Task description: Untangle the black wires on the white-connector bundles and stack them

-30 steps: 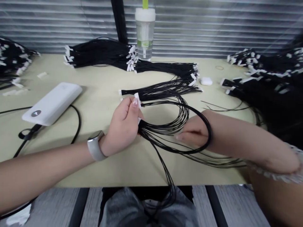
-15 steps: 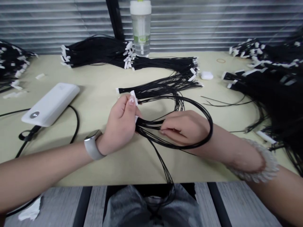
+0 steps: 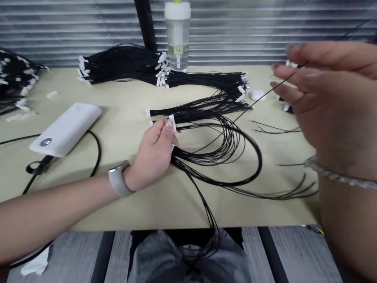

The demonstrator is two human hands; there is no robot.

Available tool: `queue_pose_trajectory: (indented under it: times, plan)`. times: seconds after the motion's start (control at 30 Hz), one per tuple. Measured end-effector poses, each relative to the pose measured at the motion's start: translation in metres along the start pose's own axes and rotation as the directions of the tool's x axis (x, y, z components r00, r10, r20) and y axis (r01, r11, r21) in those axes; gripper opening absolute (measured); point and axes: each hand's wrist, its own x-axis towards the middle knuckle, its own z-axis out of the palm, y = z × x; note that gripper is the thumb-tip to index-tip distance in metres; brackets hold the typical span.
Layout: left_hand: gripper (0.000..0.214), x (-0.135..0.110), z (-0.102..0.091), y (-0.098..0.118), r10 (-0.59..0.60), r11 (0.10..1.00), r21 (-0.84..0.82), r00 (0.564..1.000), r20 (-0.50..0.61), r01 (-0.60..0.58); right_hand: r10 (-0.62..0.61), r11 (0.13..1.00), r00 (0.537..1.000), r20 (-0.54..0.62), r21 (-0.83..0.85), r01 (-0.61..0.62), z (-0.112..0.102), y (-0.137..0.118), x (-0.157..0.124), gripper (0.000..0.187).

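My left hand (image 3: 157,143) is closed round white connectors; one white connector (image 3: 172,123) shows under the thumb, and the edge of another shows below it. From there a bundle of black wires (image 3: 218,181) loops to the right and back, with some strands hanging over the table's front edge. Blurred by motion, my right hand (image 3: 332,94) is raised at the upper right. Its fingers are closed on a single black wire (image 3: 266,93), which runs taut down to the left toward the bundle. The exact grip of its fingertips is smeared.
Behind the hands lie wire bundles with white connectors (image 3: 120,65) and a clear bottle (image 3: 178,37). A white power bank (image 3: 66,129) with a cable is at the left, near another wire heap (image 3: 17,78). A small white case (image 3: 258,95) lies right of centre.
My right hand has left the wire loop and swung up to the right, drawing one wire out straight. My left hand keeps its hold and has barely moved.
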Motion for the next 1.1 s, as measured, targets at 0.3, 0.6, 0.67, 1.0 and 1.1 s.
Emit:
queue_pose_trajectory:
  times: [0.3,0.6,0.67,1.0,1.1]
  plan:
    - [0.035,-0.005,-0.001,0.003,0.11,0.989,0.085,0.984,0.141,-0.122,0.022,0.993,0.953,0.301,-0.117,0.013,0.022,0.006,-0.02,0.02]
    - [0.037,-0.004,-0.001,0.003,0.081,0.993,0.075,0.98,0.182,-0.096,-0.044,0.794,0.835,0.548,-0.488,0.363,0.037,0.008,-0.035,0.013]
    - [0.038,-0.005,-0.001,0.003,0.08,0.993,0.07,0.98,0.183,-0.094,-0.088,0.757,0.831,0.549,-0.506,0.414,0.037,0.008,-0.036,0.013]
    - [0.037,-0.005,-0.001,0.003,0.078,0.993,0.069,0.977,0.199,-0.094,-0.169,0.729,0.795,0.582,-0.47,0.499,0.038,0.005,-0.042,0.013]
    - [0.037,-0.005,-0.001,0.004,0.075,0.994,0.069,0.976,0.204,-0.091,-0.191,0.725,0.791,0.581,-0.46,0.513,0.038,0.006,-0.042,0.012]
